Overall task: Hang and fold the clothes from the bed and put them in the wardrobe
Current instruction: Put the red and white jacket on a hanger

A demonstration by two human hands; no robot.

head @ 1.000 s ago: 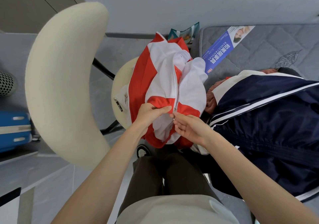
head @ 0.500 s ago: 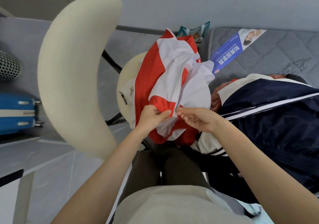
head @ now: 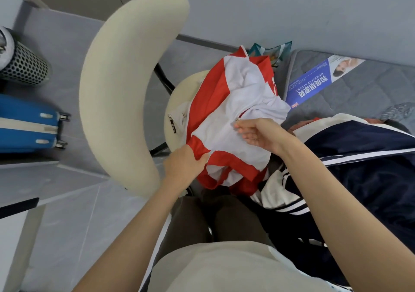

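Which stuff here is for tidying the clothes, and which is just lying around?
For the job: red and white jacket, held by left hand and right hand; navy jacket on the bed.

Lying about: cream chair, blue suitcase, blue leaflet.

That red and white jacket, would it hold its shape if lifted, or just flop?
The red and white jacket would probably flop: it bunches and creases between the left hand and right hand. It likely weighs little, since the cloth looks thin. Its smooth surface may slip.

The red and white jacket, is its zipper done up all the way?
Only partly. On the red and white jacket the right hand pinches the zipper pull; red teeth beyond it lie apart, the front below looks closed.
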